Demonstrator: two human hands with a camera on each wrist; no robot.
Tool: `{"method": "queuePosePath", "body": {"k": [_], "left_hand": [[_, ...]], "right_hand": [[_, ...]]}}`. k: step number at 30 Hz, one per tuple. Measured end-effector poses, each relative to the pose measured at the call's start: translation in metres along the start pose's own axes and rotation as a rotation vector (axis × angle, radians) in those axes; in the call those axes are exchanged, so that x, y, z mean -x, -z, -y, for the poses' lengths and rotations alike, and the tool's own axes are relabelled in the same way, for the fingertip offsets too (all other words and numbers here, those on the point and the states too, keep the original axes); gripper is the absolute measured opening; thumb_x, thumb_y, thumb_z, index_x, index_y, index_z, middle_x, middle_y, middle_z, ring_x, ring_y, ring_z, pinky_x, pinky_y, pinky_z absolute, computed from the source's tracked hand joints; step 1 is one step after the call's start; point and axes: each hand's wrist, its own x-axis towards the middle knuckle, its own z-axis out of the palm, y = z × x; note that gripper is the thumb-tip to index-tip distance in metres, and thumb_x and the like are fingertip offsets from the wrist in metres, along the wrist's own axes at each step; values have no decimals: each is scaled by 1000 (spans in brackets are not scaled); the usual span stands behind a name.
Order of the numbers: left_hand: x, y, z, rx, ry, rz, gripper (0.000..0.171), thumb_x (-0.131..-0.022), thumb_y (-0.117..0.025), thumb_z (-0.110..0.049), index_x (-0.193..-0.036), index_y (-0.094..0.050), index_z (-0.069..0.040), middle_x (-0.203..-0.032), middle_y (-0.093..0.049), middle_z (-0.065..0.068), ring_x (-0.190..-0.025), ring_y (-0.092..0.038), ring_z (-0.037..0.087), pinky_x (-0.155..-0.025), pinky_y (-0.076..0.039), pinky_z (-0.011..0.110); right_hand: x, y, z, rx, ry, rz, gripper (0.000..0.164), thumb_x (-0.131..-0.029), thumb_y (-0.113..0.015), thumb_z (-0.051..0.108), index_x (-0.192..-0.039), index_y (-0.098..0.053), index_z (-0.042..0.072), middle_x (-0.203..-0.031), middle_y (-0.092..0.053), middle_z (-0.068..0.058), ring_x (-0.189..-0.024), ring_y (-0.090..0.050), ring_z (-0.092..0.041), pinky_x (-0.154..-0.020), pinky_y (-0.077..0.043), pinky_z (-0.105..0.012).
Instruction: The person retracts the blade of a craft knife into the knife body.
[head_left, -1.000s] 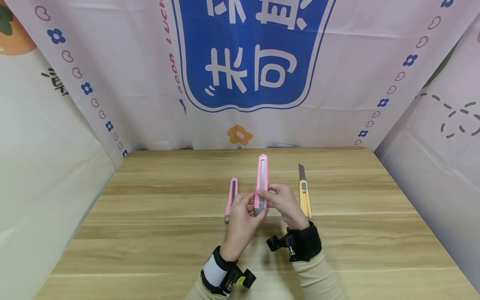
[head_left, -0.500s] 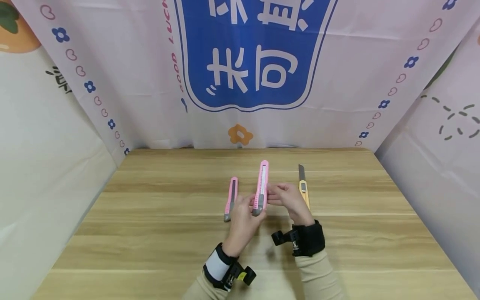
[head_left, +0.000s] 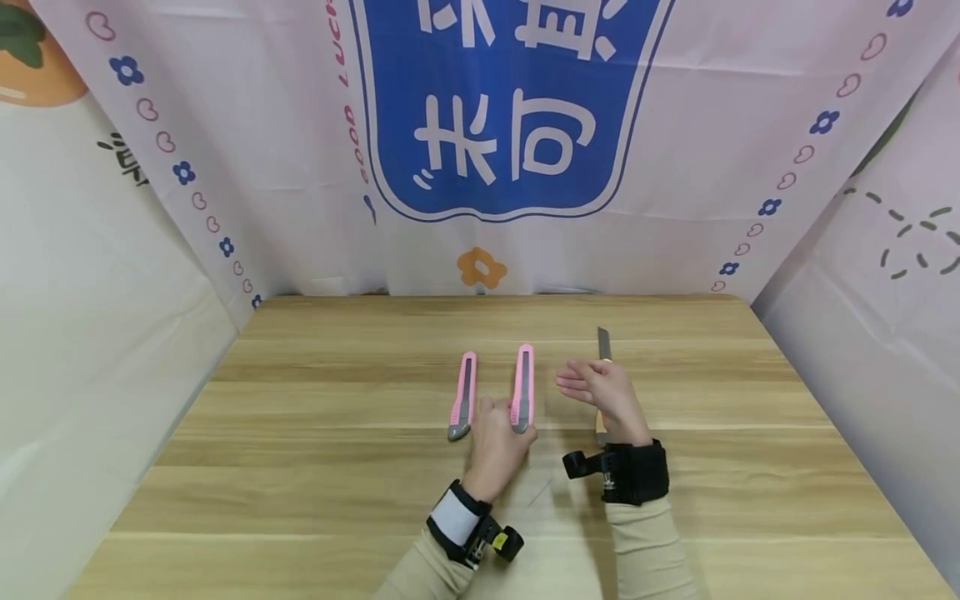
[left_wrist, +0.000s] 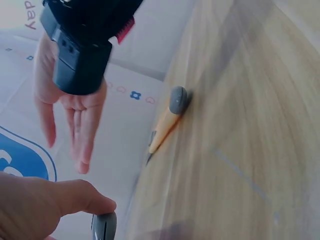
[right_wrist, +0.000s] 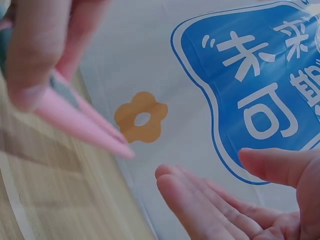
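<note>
lowering that pink cutter [head_left: 522, 385] seems to be what just happened: half a second ago it was held up higher with the right hand [head_left: 606, 393] right next to it, now it's down close to the table [head_left: 300, 475] and the right hand has drifted off toward the yellow cutter [left_wrist: 164, 131]. so i'd judge the handling part is done and this is the set-down bit, though i can't tell if the cutter is touching wood.

left hand [head_left: 498, 448] is clamped on the grey end, thumb on it in the left wrist view. right hand holds nothing, fingers stretched out with the thumb apart, above the yellow cutter and covering some of it from the head view. second pink cutter [head_left: 462, 396] lies just left of the left hand.

writing-wise: "good luck" runs sideways in red on the backdrop [head_left: 637, 258], the blue panel [right_wrist: 227, 107] looks like 未来可期, and the left wrist view catches "day". dark lettering on the left wall [head_left: 127, 292] is partly hidden, can't read it. no brand i can make out on any cutter.
</note>
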Motion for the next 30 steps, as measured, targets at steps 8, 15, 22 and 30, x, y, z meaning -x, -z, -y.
{"method": "queuePosePath", "body": {"k": [8, 15, 22, 30], "left_hand": [[-6, -8, -2, -91, 81, 42, 24, -68, -82, -11, -81, -65, 1, -85, -55, 13, -65, -47, 17, -56, -38, 25], [-6, -14, -2, -104, 136, 73, 23, -70, -81, -12, -78, -63, 1, -87, -55, 14, -66, -50, 19, -54, -44, 28], [-8, -20, 2, -135, 149, 87, 24, -72, -80, -14, -78, -62, 1, -86, -53, 13, -66, -49, 20, -54, -43, 29], [-8, -23, 5, -230, 112, 86, 31, -72, -81, -23, -79, -60, -1, -81, -52, 10, -71, -46, 21, -63, -39, 31]], "right_hand": [[1, -2, 0, -24, 19, -3, 50, -98, -55, 28, -133, -48, -7, -112, -71, -18, -88, -73, -11, -83, -60, -24], [0, -6, 1, -23, 35, 26, 50, -99, -54, 29, -132, -50, -8, -112, -71, -19, -88, -73, -10, -82, -60, -24], [0, -5, 1, -21, 39, 32, 45, -100, -53, 27, -129, -52, -6, -106, -74, -12, -85, -73, -7, -82, -60, -24], [1, -3, 3, -34, 44, 43, 44, -100, -52, 25, -130, -51, -8, -99, -75, -5, -83, -72, -5, -81, -60, -22]]}}
